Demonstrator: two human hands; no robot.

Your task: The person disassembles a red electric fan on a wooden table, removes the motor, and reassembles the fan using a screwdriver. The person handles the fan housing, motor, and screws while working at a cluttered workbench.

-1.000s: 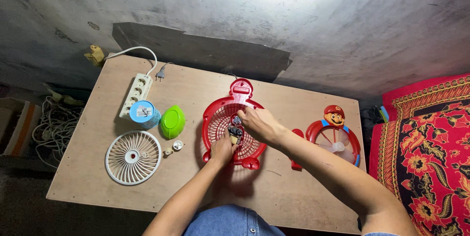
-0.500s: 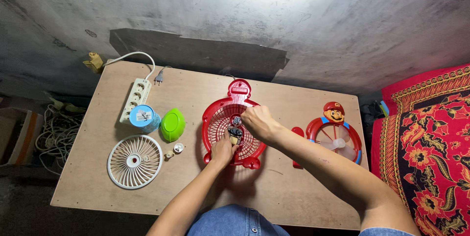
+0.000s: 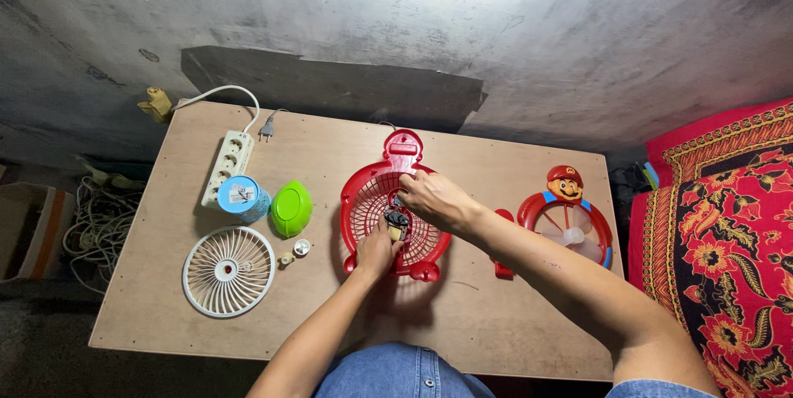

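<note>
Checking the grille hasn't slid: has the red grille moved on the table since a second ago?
No. The red grille sits equally far from the green shell, both hands at its middle.

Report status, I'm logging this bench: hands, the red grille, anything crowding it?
Left hand and right hand both on red fan grille, fingers at its small dark centre part. Grille flat on wooden table. Green cap and cartoon-figure fan sit apart.

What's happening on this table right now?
A person works with both bare hands on a red fan grille lying flat on a wooden board. The left hand and right hand meet over a small dark part at its centre. A white grille, green cap, blue cylinder and power strip lie left; another red fan part lies right.
</note>
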